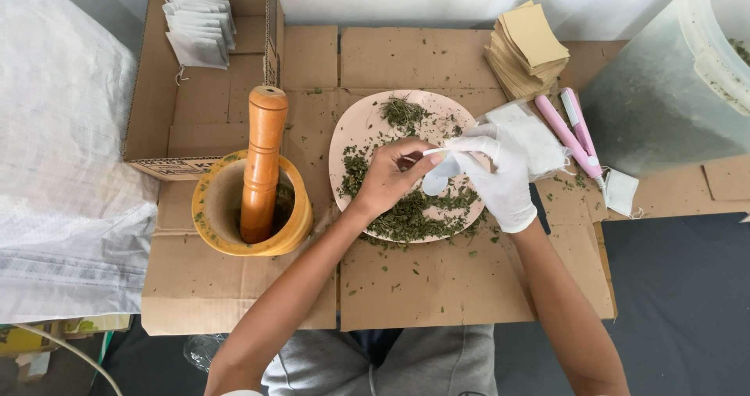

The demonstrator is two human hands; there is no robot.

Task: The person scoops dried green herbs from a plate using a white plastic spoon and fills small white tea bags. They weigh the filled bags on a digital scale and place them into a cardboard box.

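My bare left hand (388, 176) and my white-gloved right hand (498, 176) meet over a pale round plate (353, 126) strewn with dried green herb flakes (410, 218). Between their fingertips is a small translucent white spoon-like piece (437, 179). The fingers of both hands are closed on it, though the exact hold is hard to make out. A pile of white filter bags (537, 134) lies just behind the gloved hand, at the plate's right rim.
A wooden mortar (212, 232) with an upright pestle (261, 158) stands left of the plate. Also here: a cardboard box (156, 91) holding white bags (199, 25), tan paper squares (530, 48), a pink sealer tool (574, 130), a loose bag (622, 191), a big plastic tub (672, 83), and a white sack (62, 169) at the left.
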